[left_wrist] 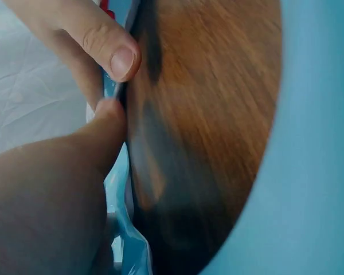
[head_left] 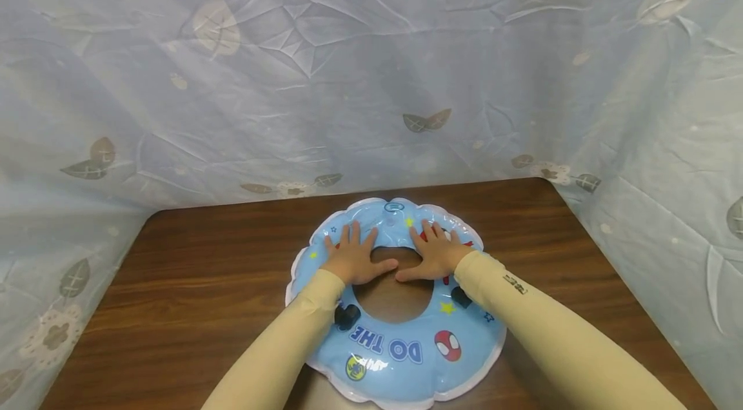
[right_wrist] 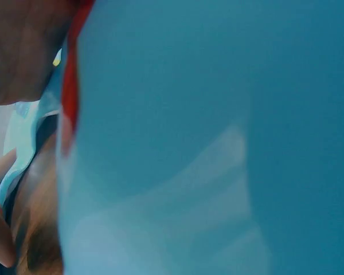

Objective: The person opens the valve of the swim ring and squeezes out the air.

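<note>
A light blue inflatable swim ring (head_left: 400,381) lies flat, with a scalloped pale rim, cartoon prints and the letters "DO THE" on its near side. My left hand (head_left: 355,260) rests on the ring's far left part, fingers straight and spread. On the far right part, my right hand (head_left: 435,254) presses with its fingers spread likewise. Both thumbs reach inward over the centre hole, their tips close together. In the left wrist view, the two thumbs show along the hole's edge. Blue vinyl (right_wrist: 178,114) fills most of the right wrist view.
The ring lies on a dark brown wooden table (head_left: 215,262) with rounded far corners. A pale grey-blue curtain (head_left: 348,107) with leaf prints hangs behind it and along both sides. Cream sleeves cover both forearms, and a small black piece (head_left: 346,317) sits beside the left wrist.
</note>
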